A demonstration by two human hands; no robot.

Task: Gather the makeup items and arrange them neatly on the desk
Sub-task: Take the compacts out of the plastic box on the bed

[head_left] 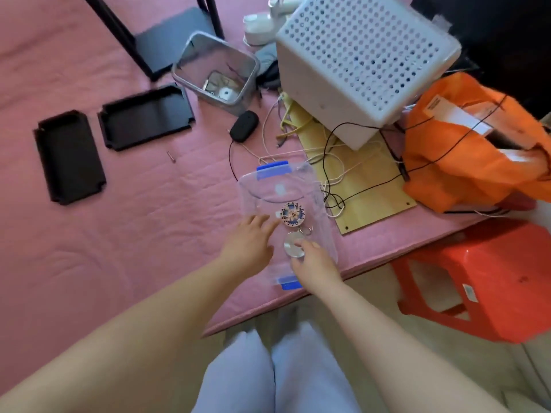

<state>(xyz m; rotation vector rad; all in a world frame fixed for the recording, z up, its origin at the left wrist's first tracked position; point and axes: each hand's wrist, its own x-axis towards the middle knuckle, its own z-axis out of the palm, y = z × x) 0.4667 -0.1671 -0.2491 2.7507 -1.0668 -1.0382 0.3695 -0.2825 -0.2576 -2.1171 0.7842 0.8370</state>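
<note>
A clear plastic lid with blue clips (277, 186) lies flat on the pink bed cover near its front edge. On it sits a small round folding mirror, opened: a patterned blue disc (292, 214) and a mirror disc (293, 248) joined by a key ring. My right hand (314, 268) pinches the mirror disc at its lower edge. My left hand (249, 244) rests with straight fingers on the lid's left part, fingertips next to the patterned disc. A clear container (216, 71) further back holds a few small items.
Two black trays (70, 156) (146, 120) lie at the left. A black mouse (244, 129), tangled cables and a wooden board (357, 180) lie behind the lid. A white perforated basket (363, 58) and an orange bag (471, 144) fill the right. A red stool (483, 278) stands beside the bed.
</note>
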